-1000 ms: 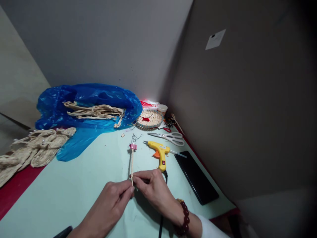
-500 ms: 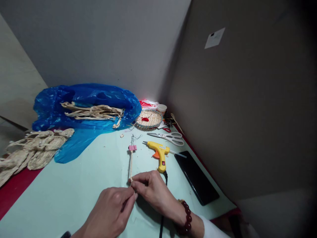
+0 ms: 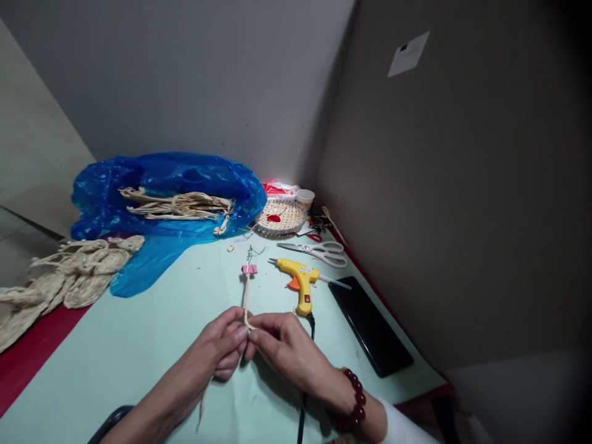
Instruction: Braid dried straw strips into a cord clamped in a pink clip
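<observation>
A thin, pale straw braid (image 3: 246, 297) runs toward me from a pink binder clip (image 3: 250, 269), which grips its far end. At the braid's near end, my left hand (image 3: 224, 342) is closed, thumb and fingers pinching it from the left. From the other side, my right hand (image 3: 287, 345) pinches a pale strand that bends off to the right. The two hands' fingertips nearly meet there, and they hide part of the strands. A loose straw end (image 3: 201, 407) hangs below my left hand.
Right of the braid lie a yellow glue gun (image 3: 303, 280), scissors (image 3: 324, 251) and a black phone (image 3: 370, 327). Behind are a woven basket (image 3: 289, 222), a cup (image 3: 305, 196) and a blue plastic bag (image 3: 106, 197) with bundled straw (image 3: 185, 205). Braided straw pieces (image 3: 78, 277) lie left.
My left hand has moved up and turned, its fingers now curled at the braid. A strand now bends to the right in my right hand, and a loose end shows below the left.
</observation>
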Demonstrator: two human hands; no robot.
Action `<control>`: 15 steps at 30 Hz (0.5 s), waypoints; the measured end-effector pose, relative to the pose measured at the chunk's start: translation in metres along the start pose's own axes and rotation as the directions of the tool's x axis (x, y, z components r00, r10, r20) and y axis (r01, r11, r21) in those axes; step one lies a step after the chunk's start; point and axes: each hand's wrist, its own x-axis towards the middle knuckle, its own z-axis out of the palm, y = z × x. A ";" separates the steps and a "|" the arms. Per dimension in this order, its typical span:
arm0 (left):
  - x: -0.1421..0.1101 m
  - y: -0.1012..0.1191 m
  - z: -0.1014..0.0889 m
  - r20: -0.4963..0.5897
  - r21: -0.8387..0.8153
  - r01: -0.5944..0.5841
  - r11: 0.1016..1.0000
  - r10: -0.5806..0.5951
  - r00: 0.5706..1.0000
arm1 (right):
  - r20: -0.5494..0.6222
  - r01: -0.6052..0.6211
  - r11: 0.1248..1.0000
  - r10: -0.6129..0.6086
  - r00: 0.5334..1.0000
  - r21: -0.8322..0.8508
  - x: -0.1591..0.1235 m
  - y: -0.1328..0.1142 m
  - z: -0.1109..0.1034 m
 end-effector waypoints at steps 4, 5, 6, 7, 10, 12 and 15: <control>-0.003 -0.002 -0.001 -0.085 0.037 0.036 0.999 -0.033 0.996 | -0.003 -0.021 0.972 0.020 1.000 -0.233 -0.004 -0.004 -0.001; -0.004 -0.002 -0.001 -0.114 0.039 0.038 0.999 -0.033 0.993 | -0.026 -0.009 0.956 0.002 1.000 -0.293 -0.006 -0.006 -0.001; -0.005 -0.002 -0.001 -0.140 0.038 0.036 0.999 -0.031 0.990 | -0.050 0.005 0.936 -0.024 0.998 -0.352 -0.007 -0.008 -0.001; -0.005 -0.003 -0.001 -0.164 0.041 0.031 0.999 -0.023 0.986 | -0.071 0.018 0.912 -0.052 0.996 -0.409 -0.009 -0.009 0.000; -0.004 -0.003 0.000 -0.228 0.104 0.004 0.995 0.020 0.973 | -0.097 0.037 0.825 -0.110 0.989 -0.564 -0.011 -0.011 0.002; -0.003 -0.003 0.000 -0.257 0.171 0.009 0.985 0.036 0.966 | -0.109 0.042 0.767 -0.145 0.984 -0.640 -0.011 -0.009 0.003; -0.002 -0.004 -0.002 -0.265 0.246 0.032 0.969 0.035 0.964 | -0.122 0.069 0.685 -0.226 0.966 -0.726 -0.012 -0.006 0.005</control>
